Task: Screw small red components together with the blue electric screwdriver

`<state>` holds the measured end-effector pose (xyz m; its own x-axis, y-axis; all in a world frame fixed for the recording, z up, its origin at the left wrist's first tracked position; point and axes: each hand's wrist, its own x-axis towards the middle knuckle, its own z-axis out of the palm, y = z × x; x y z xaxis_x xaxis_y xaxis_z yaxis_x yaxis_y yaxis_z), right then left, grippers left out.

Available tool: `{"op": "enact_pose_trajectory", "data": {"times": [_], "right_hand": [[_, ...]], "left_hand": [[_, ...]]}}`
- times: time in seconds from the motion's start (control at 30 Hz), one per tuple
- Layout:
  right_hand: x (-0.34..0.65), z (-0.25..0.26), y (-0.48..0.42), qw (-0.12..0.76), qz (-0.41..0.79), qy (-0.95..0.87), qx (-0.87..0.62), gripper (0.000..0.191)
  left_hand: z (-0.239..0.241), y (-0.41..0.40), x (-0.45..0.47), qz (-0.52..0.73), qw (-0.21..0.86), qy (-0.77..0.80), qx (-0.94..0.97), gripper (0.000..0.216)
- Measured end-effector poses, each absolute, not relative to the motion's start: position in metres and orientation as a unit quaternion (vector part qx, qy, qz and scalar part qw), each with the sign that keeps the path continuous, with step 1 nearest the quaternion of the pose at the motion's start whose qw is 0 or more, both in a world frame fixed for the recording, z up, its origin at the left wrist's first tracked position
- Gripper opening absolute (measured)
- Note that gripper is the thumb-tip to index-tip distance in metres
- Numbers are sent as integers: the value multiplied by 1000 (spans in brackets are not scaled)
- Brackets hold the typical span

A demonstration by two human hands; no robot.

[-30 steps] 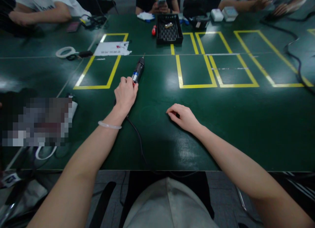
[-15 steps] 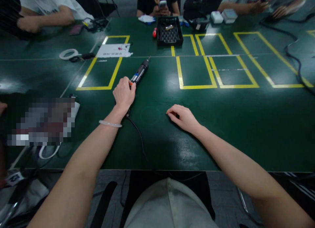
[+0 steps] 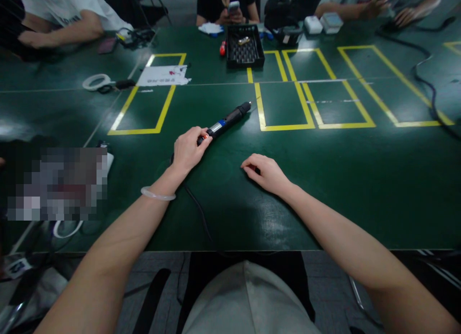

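My left hand (image 3: 192,150) is wrapped round the rear part of a black electric screwdriver (image 3: 229,121) with a blue and silver band. The tool lies low over the green table, its thin bit pointing to the far right, near a yellow tape outline. From its back end, a dark cord (image 3: 201,214) runs down to the table's front edge. Resting on the table to the right is my right hand (image 3: 265,173), loosely curled with thumb and fingertips together. Nothing shows in it.
A black tray (image 3: 245,60) with small parts stands at the far middle, a red object (image 3: 223,48) beside it. White tape roll (image 3: 96,82), scissors-like black handles and a paper sheet (image 3: 163,75) lie far left. People sit opposite. A black cable (image 3: 425,69) curves along the right.
The electric screwdriver has swung clockwise in my left hand, its bit moving right and slightly nearer. My right hand keeps its place and shape.
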<state>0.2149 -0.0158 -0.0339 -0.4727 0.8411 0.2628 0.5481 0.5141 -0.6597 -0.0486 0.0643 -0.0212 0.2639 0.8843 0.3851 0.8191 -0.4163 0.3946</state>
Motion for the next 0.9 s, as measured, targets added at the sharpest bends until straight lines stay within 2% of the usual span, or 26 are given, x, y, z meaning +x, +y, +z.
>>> {"op": "enact_pose_trajectory", "data": {"times": [0.27, 0.5, 0.63, 0.73, 0.8, 0.9], "right_hand": [[214, -36, -15, 294, 246, -822, -422, 12], [215, -33, -17, 304, 263, -815, -417, 13], [215, -34, -17, 357, 345, -762, -417, 11], [215, -37, -15, 398, 445, -687, -415, 13], [214, -37, -14, 407, 511, -646, -394, 18], [212, -36, -14, 403, 580, -609, -361, 25]], "left_hand": [[-24, 60, -42, 317, 105, 551, 765, 29], [-9, 46, -28, 350, 99, 492, 791, 27], [-4, 24, -8, 286, 186, 402, 850, 34], [-5, 10, 2, 247, 229, 358, 871, 53], [-7, 6, 4, 229, 236, 349, 877, 68], [-9, 4, 5, 214, 208, 335, 894, 73]]}}
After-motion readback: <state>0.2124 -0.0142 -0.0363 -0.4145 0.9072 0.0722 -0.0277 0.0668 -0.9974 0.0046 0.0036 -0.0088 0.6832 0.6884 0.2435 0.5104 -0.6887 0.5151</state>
